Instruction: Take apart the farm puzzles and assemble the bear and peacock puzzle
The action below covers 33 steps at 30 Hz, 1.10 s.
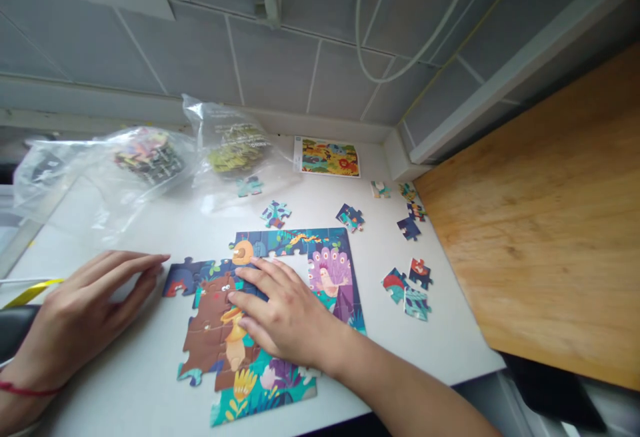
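Your right hand point(287, 310) lies flat on the part-built jigsaw puzzle point(215, 350), its fingers point(255, 284) spread apart and pressing down, clamped on nothing, as if steadying the pieces. Your left hand point(85, 310) rests on the white counter point(440, 350) just beside the puzzle's left edge, fingers point(135, 270) together. The puzzle sits at the counter's front edge, with loose pieces point(405, 294) within reach to its right. A picture card point(327, 157) lies along the back edge, beside a clear plastic bag point(235, 150), perhaps for easy reference.
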Tool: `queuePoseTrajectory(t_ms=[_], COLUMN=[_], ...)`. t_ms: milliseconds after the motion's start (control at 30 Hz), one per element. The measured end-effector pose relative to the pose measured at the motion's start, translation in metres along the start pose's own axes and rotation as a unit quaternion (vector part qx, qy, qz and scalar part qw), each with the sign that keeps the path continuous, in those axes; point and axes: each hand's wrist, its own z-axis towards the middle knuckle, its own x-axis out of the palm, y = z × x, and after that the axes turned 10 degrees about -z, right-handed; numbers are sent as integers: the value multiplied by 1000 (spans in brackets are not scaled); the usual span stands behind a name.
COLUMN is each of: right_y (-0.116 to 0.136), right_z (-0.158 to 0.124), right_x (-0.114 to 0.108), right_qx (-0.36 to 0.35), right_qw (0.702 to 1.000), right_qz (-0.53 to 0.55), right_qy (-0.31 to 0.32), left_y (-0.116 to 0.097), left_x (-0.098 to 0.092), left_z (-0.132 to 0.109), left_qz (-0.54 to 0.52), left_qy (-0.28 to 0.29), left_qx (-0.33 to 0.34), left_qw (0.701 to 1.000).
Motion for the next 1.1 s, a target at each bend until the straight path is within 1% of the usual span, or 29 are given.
queuePoseTrajectory(t_ms=[67, 167, 300, 367, 433, 467, 533, 600, 667, 700, 733, 800, 833, 900, 967, 1033, 1067, 1100], right_y=[0, 2, 8, 11, 12, 12, 12, 12, 12, 12, 12, 11, 11, 9, 7, 4, 2, 0], right_z=[0, 0, 3, 4, 4, 5, 6, 7, 8, 8, 8, 7, 6, 5, 5, 4, 4, 4], right_x=[3, 6, 8, 10, 13, 15, 18, 20, 21, 21, 20, 18, 16, 11, 5, 0, -1, -1], right_qx=[-6, -29, -99, -127, -140, -139, -128, -108, -94, -90, -85, -71, -60, -32, -2, 19, 25, 31], right_qw=[1000, 998, 989, 985, 982, 981, 980, 981, 982, 982, 983, 982, 981, 978, 975, 970, 968, 966], right_qz=[-3, 16, 36, 31, 32, 35, 42, 48, 53, 55, 59, 67, 73, 88, 106, 123, 128, 130], right_qy=[-15, -56, -102, -113, -122, -128, -144, -157, -156, -154, -153, -163, -171, -185, -197, -210, -217, -222], left_y=[-4, -10, -13, -14, -18, -22, -35, -54, -78, -91, -104, -131, -144, -169, -190, -206, -212, -216], left_x=[-1, -3, -3, -3, -4, -4, -5, -5, 0, 5, 10, 24, 32, 51, 74, 102, 117, 134], left_z=[0, 4, 7, 5, 4, 4, 7, 14, 28, 38, 49, 76, 91, 124, 157, 188, 202, 214], left_qz=[41, 54, 63, 70, 70, 66, 55, 49, 49, 50, 46, 41, 36, 37, 43, 62, 69, 77], left_qy=[17, 12, 7, -2, -24, -33, -40, -40, -43, -36, -28, 19, 24, 79, 158, 250, 277, 292], left_qx=[12, 45, 59, 62, 72, 70, 47, 7, -19, -20, -8, 39, 80, 112, 113, 96, 96, 94], left_qw=[999, 997, 996, 996, 995, 995, 997, 998, 998, 998, 999, 998, 996, 990, 980, 961, 954, 949])
